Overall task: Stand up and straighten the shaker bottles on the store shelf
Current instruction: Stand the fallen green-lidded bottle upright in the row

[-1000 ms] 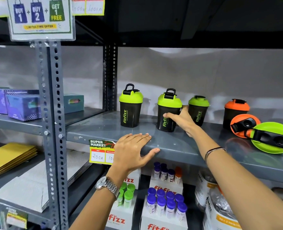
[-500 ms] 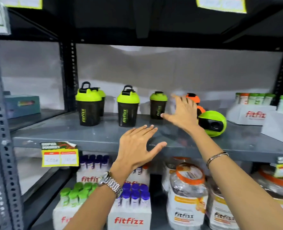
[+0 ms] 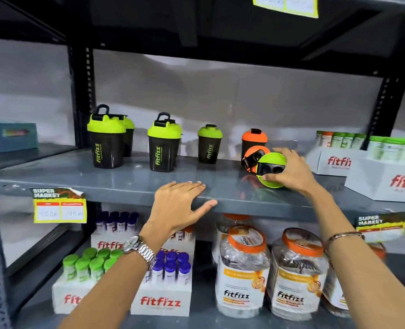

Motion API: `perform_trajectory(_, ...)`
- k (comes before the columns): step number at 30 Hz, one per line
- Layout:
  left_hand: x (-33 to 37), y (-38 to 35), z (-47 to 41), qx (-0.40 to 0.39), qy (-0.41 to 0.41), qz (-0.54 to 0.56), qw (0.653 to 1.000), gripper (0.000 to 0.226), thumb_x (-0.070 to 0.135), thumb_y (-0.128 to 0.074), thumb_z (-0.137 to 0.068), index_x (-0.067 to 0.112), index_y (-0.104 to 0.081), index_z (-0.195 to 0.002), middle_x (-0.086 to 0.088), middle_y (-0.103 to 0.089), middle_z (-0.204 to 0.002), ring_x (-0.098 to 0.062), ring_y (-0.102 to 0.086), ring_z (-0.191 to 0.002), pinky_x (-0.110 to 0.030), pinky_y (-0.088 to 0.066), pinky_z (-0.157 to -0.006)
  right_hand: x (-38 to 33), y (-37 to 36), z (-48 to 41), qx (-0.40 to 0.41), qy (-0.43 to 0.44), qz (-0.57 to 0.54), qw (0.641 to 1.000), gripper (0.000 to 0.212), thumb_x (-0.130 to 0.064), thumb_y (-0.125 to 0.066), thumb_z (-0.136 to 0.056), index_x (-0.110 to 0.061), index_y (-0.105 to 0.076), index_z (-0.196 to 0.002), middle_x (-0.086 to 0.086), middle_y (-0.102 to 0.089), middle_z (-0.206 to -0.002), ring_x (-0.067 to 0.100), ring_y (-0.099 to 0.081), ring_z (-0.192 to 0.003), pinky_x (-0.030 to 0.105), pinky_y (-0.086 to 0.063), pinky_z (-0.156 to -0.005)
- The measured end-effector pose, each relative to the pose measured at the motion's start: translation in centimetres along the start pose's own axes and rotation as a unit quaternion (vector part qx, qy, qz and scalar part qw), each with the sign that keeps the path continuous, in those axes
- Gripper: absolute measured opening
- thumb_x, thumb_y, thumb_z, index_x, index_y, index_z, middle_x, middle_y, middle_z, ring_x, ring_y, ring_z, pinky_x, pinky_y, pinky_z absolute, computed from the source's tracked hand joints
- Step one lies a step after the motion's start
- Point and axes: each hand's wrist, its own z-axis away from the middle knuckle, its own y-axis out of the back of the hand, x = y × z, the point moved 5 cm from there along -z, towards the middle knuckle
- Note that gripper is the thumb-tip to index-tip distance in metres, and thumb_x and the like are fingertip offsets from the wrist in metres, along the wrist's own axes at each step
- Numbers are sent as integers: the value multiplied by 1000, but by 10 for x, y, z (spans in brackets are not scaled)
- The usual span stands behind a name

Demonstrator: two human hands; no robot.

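The green-lidded shaker bottle (image 3: 271,170) lies on its side on the shelf (image 3: 130,184), lid toward the camera, gripped by the right hand (image 3: 294,172); the left hand (image 3: 180,205) rests open on the shelf edge.

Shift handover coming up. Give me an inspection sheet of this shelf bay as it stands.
Surface: grey metal shelf, worn front edge.
Job's things: upright green-lid shakers; upright orange-lid shaker; toppled green-lid shaker and toppled orange-lid shaker lying lids forward.
Clutter: fitfizz cartons at right.
Grippers: right hand wrapped on the toppled green-lid shaker; left hand flat on the shelf edge.
Cables: nothing seen.
Surroundings: price tag; jars and tube boxes below.
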Motion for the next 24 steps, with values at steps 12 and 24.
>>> perform_trajectory(12, -1, 4, 0, 8, -10, 24, 1000, 54, 63, -43, -82, 21, -74, -98, 5, -72, -101, -11, -67, -97, -31, -49, -83, -27, 5, 21, 95, 19, 40, 994, 71, -44, -77, -64, -25, -51, -128, 7, -56, -128, 36, -47, -116, 43, -41, -91)
perform_trajectory(24, -67, 34, 6, 17, 42, 11, 999, 62, 66, -32, -86, 23, -74, -94, 7, -74, -95, -12, -68, -94, -27, -51, -68, -107, -4, -15, 48, -55, -311, 948, 62, -48, -78, -55, -24, -58, -108, 2, -62, -117, 18, -57, -104, 32, -48, -82)
